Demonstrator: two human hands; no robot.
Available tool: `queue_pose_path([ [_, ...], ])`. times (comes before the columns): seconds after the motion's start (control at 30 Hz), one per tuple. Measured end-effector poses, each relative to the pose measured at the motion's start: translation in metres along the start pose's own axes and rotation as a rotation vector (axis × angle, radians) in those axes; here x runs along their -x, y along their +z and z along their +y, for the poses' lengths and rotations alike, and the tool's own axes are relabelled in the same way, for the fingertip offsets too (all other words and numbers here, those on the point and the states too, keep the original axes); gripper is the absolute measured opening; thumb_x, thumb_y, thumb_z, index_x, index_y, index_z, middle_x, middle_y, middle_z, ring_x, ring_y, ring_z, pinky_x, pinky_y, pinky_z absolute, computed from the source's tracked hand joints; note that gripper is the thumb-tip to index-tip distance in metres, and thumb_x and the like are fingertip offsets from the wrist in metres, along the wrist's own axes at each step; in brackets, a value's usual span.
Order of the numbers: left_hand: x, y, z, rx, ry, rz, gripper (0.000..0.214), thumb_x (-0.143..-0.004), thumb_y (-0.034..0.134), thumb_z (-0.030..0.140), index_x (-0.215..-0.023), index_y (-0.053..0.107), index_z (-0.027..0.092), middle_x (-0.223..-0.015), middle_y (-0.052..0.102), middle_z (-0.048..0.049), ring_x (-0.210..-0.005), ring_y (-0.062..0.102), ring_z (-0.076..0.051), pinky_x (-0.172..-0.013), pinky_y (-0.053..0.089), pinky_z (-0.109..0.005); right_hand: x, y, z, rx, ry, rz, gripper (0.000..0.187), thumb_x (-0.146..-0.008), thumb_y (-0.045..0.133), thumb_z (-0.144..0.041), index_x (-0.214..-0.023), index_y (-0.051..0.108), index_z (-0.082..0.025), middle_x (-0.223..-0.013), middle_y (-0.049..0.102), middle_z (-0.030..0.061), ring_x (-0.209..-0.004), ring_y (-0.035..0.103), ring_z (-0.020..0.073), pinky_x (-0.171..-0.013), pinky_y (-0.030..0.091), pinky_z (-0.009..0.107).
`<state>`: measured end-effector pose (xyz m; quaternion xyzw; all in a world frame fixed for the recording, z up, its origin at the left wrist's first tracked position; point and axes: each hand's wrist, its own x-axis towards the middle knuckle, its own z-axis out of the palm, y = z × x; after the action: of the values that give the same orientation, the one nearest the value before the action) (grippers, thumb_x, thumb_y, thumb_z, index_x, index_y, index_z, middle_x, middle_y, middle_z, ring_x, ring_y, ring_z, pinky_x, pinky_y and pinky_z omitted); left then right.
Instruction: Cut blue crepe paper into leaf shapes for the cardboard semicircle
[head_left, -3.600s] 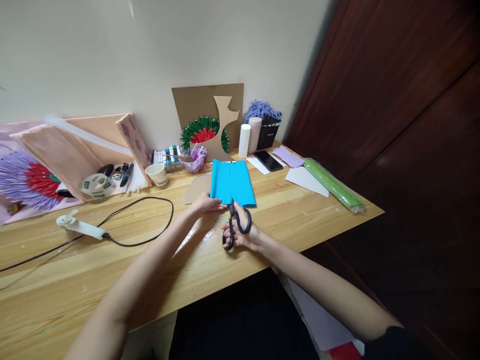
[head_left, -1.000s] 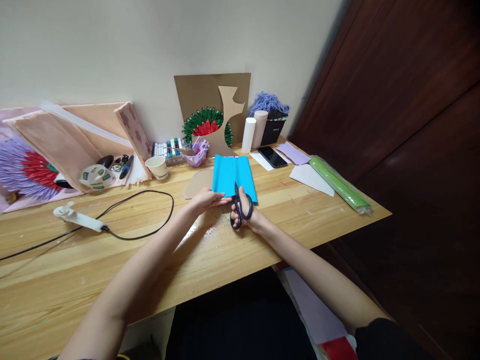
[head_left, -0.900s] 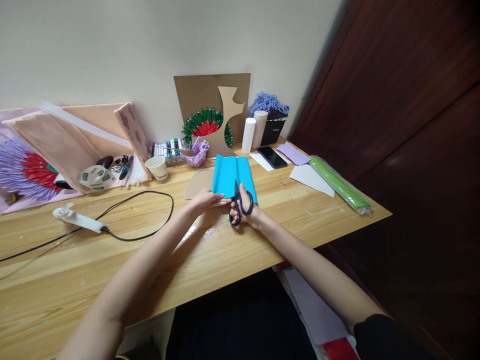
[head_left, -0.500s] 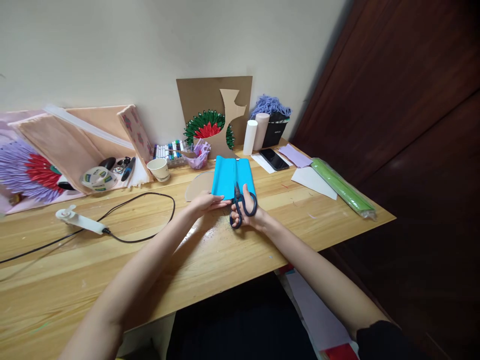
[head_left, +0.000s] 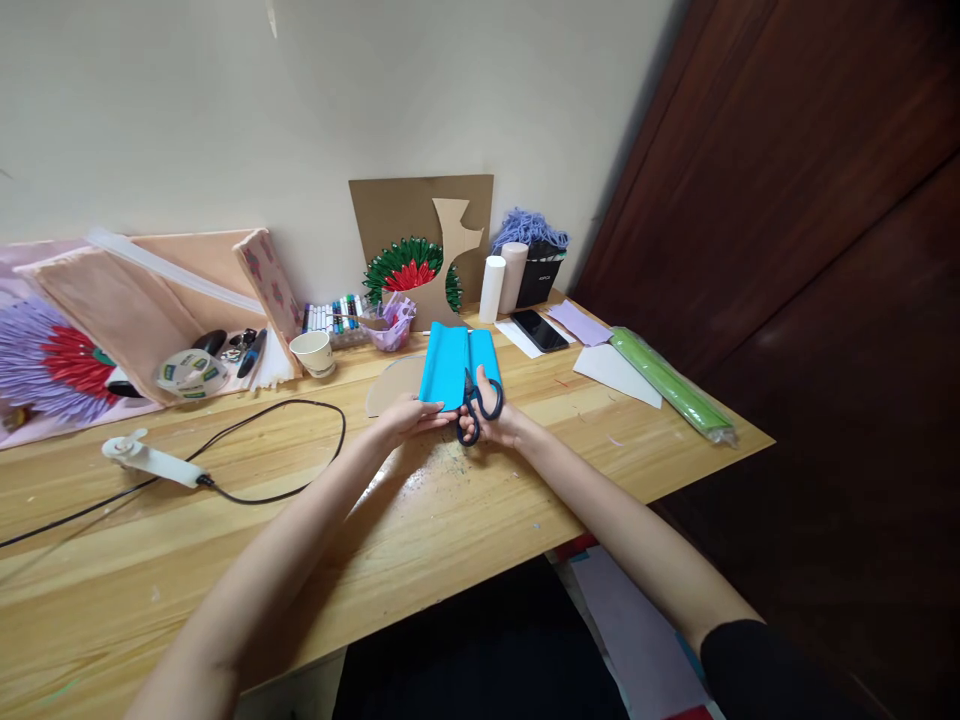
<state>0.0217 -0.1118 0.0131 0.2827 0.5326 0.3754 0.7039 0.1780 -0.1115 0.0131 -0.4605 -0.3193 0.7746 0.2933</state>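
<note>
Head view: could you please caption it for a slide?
Right hand holds black scissors against folded blue paper; left hand grips its edge.

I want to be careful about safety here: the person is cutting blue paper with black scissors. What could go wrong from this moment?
1. The left hand holds the near edge of the blue paper right beside the scissors in the right hand. Its fingers lie close to the blades and might get nicked.
2. The paper lies in waves, not flat, so the cut may wander or the sheet may tear.
</note>
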Motion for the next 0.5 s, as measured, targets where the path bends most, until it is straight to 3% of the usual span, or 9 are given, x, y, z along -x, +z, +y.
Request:
queue_pose_path([
  [0.23, 0.004, 0.001, 0.002, 0.003, -0.041, -0.011, 0.008, -0.074, 0.062, -0.001, -0.070, 0.066, 0.004, -0.075, 0.071, -0.0134, -0.060, 0.068, -0.013, -0.055, 0.053, -0.014, -0.001, 0.010, 0.012, 0.035, -0.082, 0.115, 0.062, -0.081, 0.016, -0.073, -0.061, 0.039, -0.019, -0.038, 0.038, -0.0052, -0.030, 0.035, 0.0059, -0.033, 0.041, 0.017],
  [0.5, 0.007, 0.001, 0.003, -0.014, -0.049, -0.023, 0.011, -0.077, 0.060, 0.002, -0.071, 0.068, 0.005, -0.075, 0.072, -0.0124, -0.060, 0.068, -0.012, -0.053, 0.053, -0.012, -0.015, 0.001, 0.003, 0.091, -0.027, 0.087, 0.070, -0.075, 0.011, -0.079, -0.063, 0.043, -0.018, -0.039, 0.043, -0.0014, -0.031, 0.041, 0.0095, -0.034, 0.046, 0.025],
])
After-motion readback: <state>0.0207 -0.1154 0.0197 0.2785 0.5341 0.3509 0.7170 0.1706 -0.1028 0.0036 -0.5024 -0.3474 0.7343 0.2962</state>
